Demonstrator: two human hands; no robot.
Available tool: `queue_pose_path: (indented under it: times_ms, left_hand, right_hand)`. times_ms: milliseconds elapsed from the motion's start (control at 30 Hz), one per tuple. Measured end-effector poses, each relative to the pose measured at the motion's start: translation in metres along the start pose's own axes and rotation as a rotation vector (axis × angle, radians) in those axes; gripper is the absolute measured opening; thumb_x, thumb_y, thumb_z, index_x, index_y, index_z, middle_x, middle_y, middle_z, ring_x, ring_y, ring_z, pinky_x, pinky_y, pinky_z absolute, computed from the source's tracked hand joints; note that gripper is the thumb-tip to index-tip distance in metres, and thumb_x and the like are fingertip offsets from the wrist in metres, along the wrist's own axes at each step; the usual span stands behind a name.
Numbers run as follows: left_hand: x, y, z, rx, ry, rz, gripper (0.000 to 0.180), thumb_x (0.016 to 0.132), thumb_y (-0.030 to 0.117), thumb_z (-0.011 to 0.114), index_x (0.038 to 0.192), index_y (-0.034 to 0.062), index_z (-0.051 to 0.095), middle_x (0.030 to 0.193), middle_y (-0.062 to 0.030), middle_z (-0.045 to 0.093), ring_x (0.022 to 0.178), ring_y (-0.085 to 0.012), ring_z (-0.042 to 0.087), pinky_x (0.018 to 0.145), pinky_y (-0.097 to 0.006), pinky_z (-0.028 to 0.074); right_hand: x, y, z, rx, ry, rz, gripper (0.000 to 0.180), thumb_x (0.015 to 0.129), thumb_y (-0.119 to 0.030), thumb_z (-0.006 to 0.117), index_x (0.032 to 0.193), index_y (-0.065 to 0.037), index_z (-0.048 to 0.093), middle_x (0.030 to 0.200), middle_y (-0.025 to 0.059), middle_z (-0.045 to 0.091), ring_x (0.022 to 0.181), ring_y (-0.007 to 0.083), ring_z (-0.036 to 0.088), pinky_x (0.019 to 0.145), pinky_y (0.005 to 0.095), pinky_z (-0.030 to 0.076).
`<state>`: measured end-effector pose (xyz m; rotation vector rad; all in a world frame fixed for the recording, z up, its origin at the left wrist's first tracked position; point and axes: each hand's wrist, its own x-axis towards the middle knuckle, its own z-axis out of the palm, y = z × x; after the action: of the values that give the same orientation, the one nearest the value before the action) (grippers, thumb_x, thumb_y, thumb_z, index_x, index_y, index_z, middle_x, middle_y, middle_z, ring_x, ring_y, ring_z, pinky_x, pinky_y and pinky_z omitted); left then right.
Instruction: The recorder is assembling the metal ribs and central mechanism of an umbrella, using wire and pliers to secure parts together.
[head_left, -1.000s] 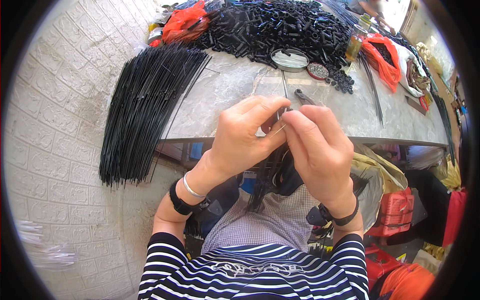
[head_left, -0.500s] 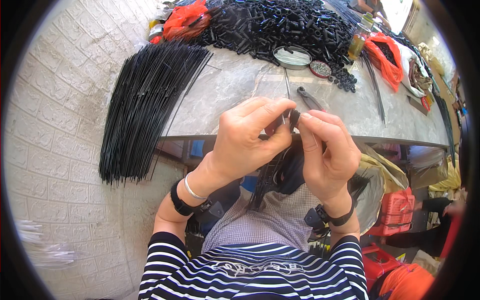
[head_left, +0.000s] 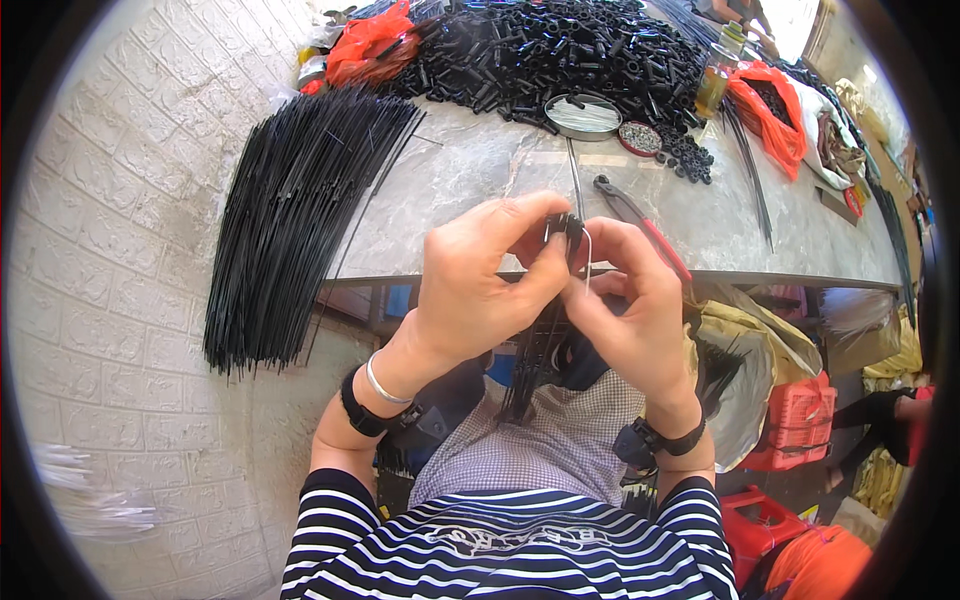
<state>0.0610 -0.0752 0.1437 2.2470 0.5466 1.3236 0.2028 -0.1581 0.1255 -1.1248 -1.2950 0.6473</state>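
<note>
Grey stone-patterned tabletop [head_left: 450,165] ends in a front edge [head_left: 800,281] that curves across the view behind the wrists. Just over that edge, the left hand [head_left: 478,265] pinches a small black part [head_left: 566,226] between thumb and fingers. The right hand [head_left: 635,320] meets it there, fingertips drawn close together about a thin white strip [head_left: 588,252]; whether the strip enters the part cannot be told. On the left, bare surface shows between that hand and a bundle of black rods [head_left: 300,210], whose ends overhang the table. Red-handled pliers [head_left: 647,228] lie just beyond the right hand, with more grey surface to their right. Farther back, a round tin [head_left: 583,134] holds pale thin sticks, and beside it a small red-sided dish [head_left: 626,146] holds silvery bits. A clear jar [head_left: 712,92] contains yellowish liquid. Near it, an orange bag [head_left: 791,130] stands open around dark pieces.
</note>
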Motion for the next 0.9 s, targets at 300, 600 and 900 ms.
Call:
queue_pose_path:
  times_ms: [300, 600, 900]
  left_hand:
    - [0.004, 0.007, 0.0, 0.0, -0.035, 0.052, 0.024, 0.073, -0.005, 0.064, 0.097, -0.0022, 0.067, 0.081, -0.0093, 0.069, 0.068, -0.0114, 0.067, 0.063, -0.023, 0.054]
    - [0.005, 0.007, 0.004, 0.055, -0.038, 0.042, 0.025, 0.074, -0.004, 0.064, 0.098, -0.0015, 0.066, 0.081, -0.0086, 0.068, 0.068, -0.0123, 0.067, 0.062, -0.024, 0.055]
    - [0.006, 0.002, 0.005, 0.052, -0.03, 0.098, 0.025, 0.073, -0.005, 0.063, 0.097, 0.0016, 0.065, 0.074, -0.0069, 0.063, 0.06, -0.0134, 0.06, 0.053, -0.025, 0.048]
  right_hand:
    - [-0.002, 0.005, 0.009, -0.001, 0.077, -0.054, 0.04, 0.075, -0.001, 0.069, 0.111, 0.001, 0.051, 0.09, 0.0091, 0.066, 0.08, 0.0145, 0.066, 0.064, 0.0265, 0.054]
    - [-0.003, 0.009, 0.012, -0.159, 0.154, -0.151, 0.038, 0.076, -0.002, 0.071, 0.109, 0.001, 0.052, 0.089, 0.012, 0.066, 0.078, 0.0187, 0.068, 0.063, 0.029, 0.055]
    - [-0.003, 0.016, 0.008, 0.243, 0.077, 0.07, 0.029, 0.081, 0.0, 0.066, 0.108, 0.003, 0.056, 0.093, 0.0081, 0.067, 0.085, 0.011, 0.065, 0.071, 0.025, 0.054]
